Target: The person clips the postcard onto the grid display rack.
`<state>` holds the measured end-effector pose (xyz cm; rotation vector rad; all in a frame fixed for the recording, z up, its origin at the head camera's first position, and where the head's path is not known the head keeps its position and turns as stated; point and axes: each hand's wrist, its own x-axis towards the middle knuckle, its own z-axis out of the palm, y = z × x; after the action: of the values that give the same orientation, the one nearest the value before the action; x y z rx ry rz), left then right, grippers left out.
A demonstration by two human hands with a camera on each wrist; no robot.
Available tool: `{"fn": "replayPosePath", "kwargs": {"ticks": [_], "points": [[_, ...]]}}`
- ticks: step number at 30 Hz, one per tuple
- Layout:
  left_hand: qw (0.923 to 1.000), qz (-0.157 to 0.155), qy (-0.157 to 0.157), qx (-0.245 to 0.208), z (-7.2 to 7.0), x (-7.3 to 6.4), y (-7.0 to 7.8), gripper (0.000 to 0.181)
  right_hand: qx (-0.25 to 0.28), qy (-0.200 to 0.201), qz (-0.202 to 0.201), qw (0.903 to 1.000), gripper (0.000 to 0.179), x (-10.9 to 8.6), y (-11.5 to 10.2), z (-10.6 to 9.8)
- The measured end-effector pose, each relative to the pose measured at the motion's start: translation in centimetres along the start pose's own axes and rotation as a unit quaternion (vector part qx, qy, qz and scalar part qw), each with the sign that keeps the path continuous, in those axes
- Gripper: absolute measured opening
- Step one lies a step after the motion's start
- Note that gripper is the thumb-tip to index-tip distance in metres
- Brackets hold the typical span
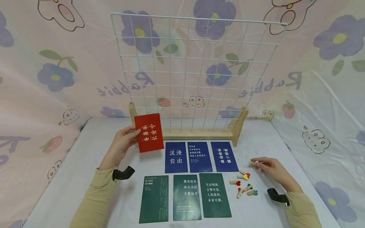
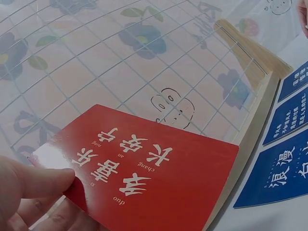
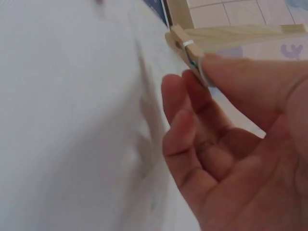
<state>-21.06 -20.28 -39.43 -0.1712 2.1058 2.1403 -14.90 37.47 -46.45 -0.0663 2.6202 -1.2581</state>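
My left hand [image 1: 122,142] pinches a red card [image 1: 151,139] by its left edge, thumb on the printed face. White Chinese characters run sideways across the card, which is held up in front of the left foot of a white wire grid [image 1: 185,66]. Over at the right, my right hand [image 1: 271,169] holds a small wooden clothespin [image 3: 187,48] between thumb and fingers, above the white table. Several more clothespins [image 1: 235,183] with coloured hearts lie just left of that hand.
Three blue cards [image 1: 176,166] lie in a row before the grid's wooden base [image 1: 196,136]. Nearer to me is a row of three green cards [image 1: 186,202]. A flowered cloth [image 1: 57,104] hangs behind and around the white table [image 1: 114,196].
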Motion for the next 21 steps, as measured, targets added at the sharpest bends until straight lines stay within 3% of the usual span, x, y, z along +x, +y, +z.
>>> {"fn": "replayPosePath", "kwargs": {"ticks": [7,10,15,21], "points": [[0.9995,0.020,0.000,0.023,-0.1,0.4,0.3,0.051,0.023,0.029,-0.035,0.9987,0.044,0.9,-1.3,-0.2],[0.9994,0.026,-0.001,0.025,-0.2,0.6,0.5,0.051,0.039,0.042,-0.031,0.9979,0.049,1.5,-2.2,-0.2],[0.9991,0.043,0.003,0.005,-0.1,0.9,1.1,0.046,0.056,0.046,-0.018,0.9972,0.053,2.3,-4.0,0.0],[0.9975,0.066,0.000,-0.026,0.1,1.1,2.0,0.045,0.060,0.044,-0.034,0.9966,0.047,3.0,-6.7,0.0]]}}
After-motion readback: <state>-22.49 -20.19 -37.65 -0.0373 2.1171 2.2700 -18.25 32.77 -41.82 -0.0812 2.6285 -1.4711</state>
